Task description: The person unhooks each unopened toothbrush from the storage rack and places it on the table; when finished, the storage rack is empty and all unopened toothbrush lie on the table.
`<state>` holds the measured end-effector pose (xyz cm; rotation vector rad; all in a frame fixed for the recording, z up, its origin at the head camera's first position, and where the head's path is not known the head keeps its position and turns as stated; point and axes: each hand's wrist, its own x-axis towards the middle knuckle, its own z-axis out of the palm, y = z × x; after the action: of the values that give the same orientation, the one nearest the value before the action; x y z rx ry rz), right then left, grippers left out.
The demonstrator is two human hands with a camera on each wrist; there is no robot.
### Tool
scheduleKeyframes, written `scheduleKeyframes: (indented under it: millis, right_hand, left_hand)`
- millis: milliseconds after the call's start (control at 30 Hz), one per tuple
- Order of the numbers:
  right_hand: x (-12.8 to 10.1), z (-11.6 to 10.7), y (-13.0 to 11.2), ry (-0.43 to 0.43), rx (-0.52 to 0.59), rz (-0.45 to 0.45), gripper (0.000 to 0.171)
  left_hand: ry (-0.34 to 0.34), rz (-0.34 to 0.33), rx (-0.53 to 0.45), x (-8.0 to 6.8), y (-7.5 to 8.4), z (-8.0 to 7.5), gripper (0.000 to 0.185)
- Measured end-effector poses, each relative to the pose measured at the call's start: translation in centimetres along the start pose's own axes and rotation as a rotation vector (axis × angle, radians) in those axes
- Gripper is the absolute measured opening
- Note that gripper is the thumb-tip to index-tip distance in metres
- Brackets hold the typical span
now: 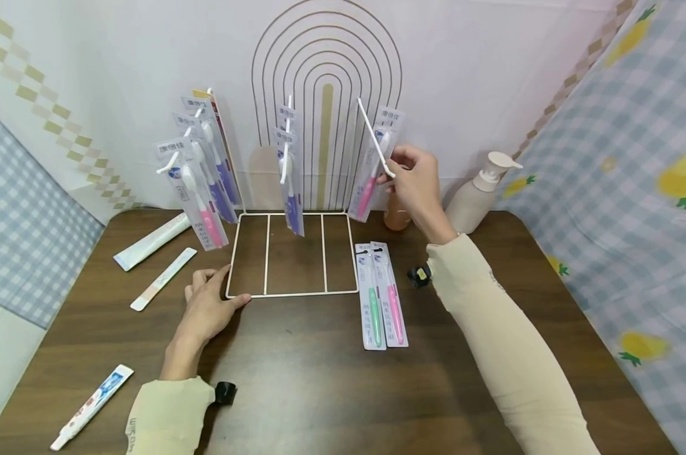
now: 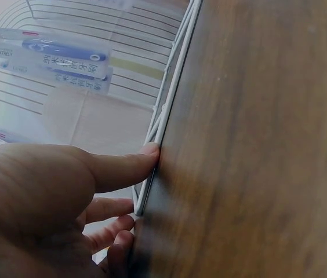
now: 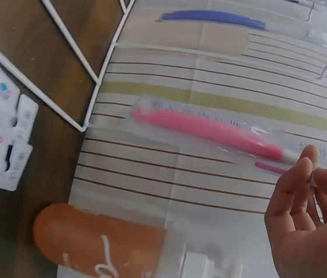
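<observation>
Left of the rack (image 1: 295,294): our left hand (image 1: 209,308) lies flat, fingers straight, thumb touching its front corner. At the rack's right hook (image 1: 375,138): our right hand (image 1: 415,183) is raised, fingertips pinching the hook's tip, pink toothbrush pack (image 1: 371,172) hanging there.

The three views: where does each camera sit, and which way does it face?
Head: high, facing forward and down at the table and rack; both hands and sleeves show.
Left wrist: low by the left hand, whose fingers touch the rack's base wire.
Right wrist: by the right hand, facing the pink toothbrush pack.
Shared: all show the rack.
</observation>
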<state>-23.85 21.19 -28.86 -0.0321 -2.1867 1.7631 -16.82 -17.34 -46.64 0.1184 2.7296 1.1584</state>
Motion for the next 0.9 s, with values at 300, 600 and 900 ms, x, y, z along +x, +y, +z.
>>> scheduleKeyframes:
  millis: [300, 600, 900]
  right_hand:
    - [-4.1, -2.7, 3.1, -0.033, -0.005, 0.108, 0.031]
    - [-7.7, -5.8, 7.8, -0.068, -0.213, 0.336, 0.035]
    - [-9.1, -6.5, 11.6, -0.074, -0.294, 0.471, 0.037]
  left_hand:
    - [-0.009, 0.0, 0.0, -0.1, 0.0, 0.0, 0.089]
    - [0.016, 0.034, 0.009, 0.2, -0.5, 0.2, 0.087]
    - [0.01, 0.033, 0.003, 0.1, -0.6, 0.1, 0.089]
